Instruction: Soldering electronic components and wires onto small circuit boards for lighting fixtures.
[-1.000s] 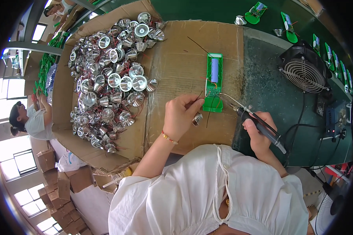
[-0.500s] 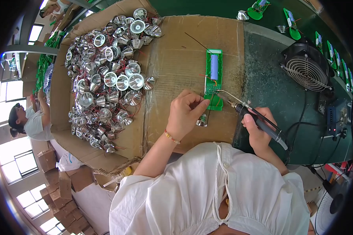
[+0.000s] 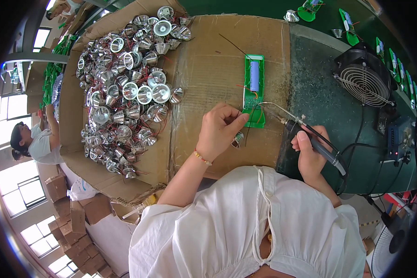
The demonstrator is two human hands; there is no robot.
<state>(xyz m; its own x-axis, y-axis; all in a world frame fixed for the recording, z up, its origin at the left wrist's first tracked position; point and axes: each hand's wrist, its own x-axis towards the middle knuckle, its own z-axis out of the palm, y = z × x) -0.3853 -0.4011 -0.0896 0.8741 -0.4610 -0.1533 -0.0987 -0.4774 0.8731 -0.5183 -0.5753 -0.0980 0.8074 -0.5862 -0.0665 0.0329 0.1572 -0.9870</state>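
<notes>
since the green circuit board (image 3: 254, 90) runs long axis away from the body, left hand (image 3: 221, 132) pinches wire at its near end. right hand (image 3: 309, 155), fist closed on soldering iron (image 3: 306, 132), sits right of the board, tip reaching that same end.

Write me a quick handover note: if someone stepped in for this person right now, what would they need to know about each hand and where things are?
Left hand: fingers pinched at the lower edge of the green circuit board, steadying it on the cardboard sheet; a small silver reflector lies just under the hand.
Right hand: grip closed on the soldering iron, its tip at the board's lower part.
The board carries a blue cylindrical cell. A big pile of silver reflectors with wires lies to the left, a small fan to the right.
Done: board in place, iron at the joint. Left: the pile.
</notes>
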